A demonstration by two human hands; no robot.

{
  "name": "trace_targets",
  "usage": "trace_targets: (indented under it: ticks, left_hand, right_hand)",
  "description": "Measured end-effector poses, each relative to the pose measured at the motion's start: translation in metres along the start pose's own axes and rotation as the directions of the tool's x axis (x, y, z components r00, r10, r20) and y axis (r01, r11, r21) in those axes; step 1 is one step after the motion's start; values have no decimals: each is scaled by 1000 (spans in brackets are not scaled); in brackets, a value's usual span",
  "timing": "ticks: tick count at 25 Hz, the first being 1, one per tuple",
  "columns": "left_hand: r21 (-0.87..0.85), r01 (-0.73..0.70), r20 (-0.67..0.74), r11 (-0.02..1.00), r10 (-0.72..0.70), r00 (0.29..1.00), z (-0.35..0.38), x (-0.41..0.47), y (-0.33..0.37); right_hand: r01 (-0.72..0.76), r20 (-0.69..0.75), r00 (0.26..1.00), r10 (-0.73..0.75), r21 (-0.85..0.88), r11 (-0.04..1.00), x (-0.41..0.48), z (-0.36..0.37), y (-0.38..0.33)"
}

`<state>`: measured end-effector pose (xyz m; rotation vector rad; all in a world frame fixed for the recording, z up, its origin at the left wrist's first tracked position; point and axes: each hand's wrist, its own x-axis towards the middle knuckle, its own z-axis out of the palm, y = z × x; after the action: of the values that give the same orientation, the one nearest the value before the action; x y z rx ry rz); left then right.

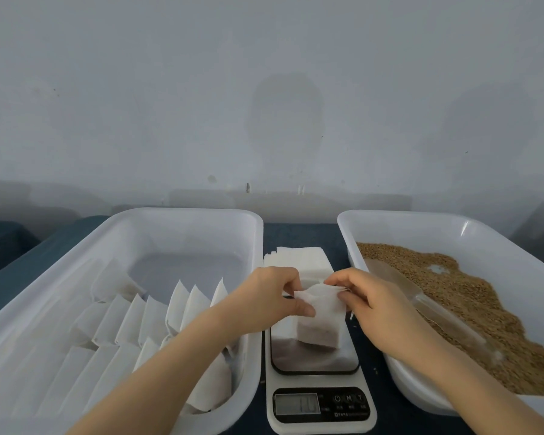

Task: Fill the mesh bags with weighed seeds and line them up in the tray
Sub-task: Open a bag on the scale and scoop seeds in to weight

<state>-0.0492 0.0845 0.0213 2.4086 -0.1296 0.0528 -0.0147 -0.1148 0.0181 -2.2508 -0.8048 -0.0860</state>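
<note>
— What are you standing at?

— A pale grey wall (264, 89) fills the upper half of my view. Below it is a table under a dark blue cover (299, 233), its far edge against the wall.

— What sits on it?

— Two white plastic trays. The left tray (123, 221) holds filled mesh bags (157, 315) leaning in rows across its near and left parts; the far right of its floor shows bare. The right tray (421, 221) holds a spread of brown seeds (471, 302), with a clear scoop (421, 302) lying on them near the tray's left wall.

— And between the trays?

— A white digital kitchen scale (314, 400), just beside both tray walls. Its display (297, 403) faces me, the digits too blurred to read. Behind it a stack of empty bags (299, 262) lies flat on the cover.

— Your hands?

— Both reach in over the scale. My left hand (270, 296) pinches the top left corner of a seed-filled mesh bag (321, 321) between thumb and fingers; my right hand (377, 302) pinches its top right edge. The bag hangs upright over the steel weighing plate; I cannot tell whether its bottom touches. My left forearm crosses above the left tray's near right corner.
</note>
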Motion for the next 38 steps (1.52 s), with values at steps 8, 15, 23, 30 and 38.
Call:
trace_targets:
  ticks: [8,15,23,30,38]
  left_hand:
    - [-18,16,-125,1000,-18,992,2,-4,-3]
    - [-31,-14,-120,999,10,993,1,-7,-2]
    - [-2,-34,-50,999,33,998,2,-9,1]
    - [90,-61,24,994,59,998,6,-6,-1]
    - [107,-72,26,992,70,997,4,-8,2]
  right_hand:
    - [-28,34,999,28,8,1000,-2,1,-4]
    - [-101,95,990,103,-25,995,17,-6,0]
    - [-67,63,996,66,16,998,9,8,6]
    - [-37,88,995,52,-163,986,0,10,11]
    - [-71,56,995,77,-97,993,-1,9,10]
